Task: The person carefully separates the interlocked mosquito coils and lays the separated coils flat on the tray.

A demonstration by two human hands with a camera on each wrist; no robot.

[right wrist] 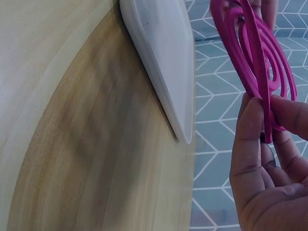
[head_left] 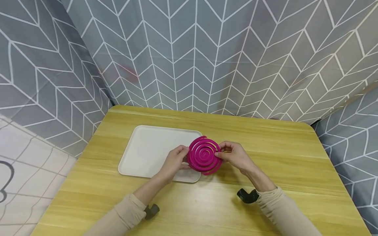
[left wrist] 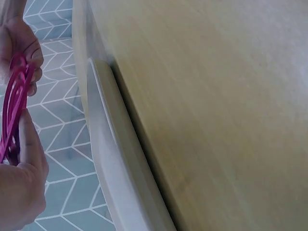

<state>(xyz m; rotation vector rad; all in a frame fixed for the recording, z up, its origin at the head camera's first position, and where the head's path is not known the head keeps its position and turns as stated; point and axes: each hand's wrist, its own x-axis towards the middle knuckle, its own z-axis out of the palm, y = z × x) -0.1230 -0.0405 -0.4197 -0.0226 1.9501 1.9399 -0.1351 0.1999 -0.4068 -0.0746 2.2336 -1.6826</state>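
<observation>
Magenta coil point(head_left: 204, 155), a flat thin spiral, likely light, stiff and brittle; best held at the outer rim from both sides, not by the inner turns. It is held up over the right end of the white tray point(head_left: 147, 150) on the wood table point(head_left: 280, 157). Left hand point(head_left: 174, 161) pinches its left edge, right hand point(head_left: 234, 156) its right edge, thumbs and fingertips closed on the outermost ring

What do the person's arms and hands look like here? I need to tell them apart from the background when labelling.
Both hands are bare, with no gloves. The left hand and right hand come out of long, plain beige sleeves that end at the wrists. A small black mount sits at the right wrist and a darker grey one at the left. No rings or markings show.
</observation>
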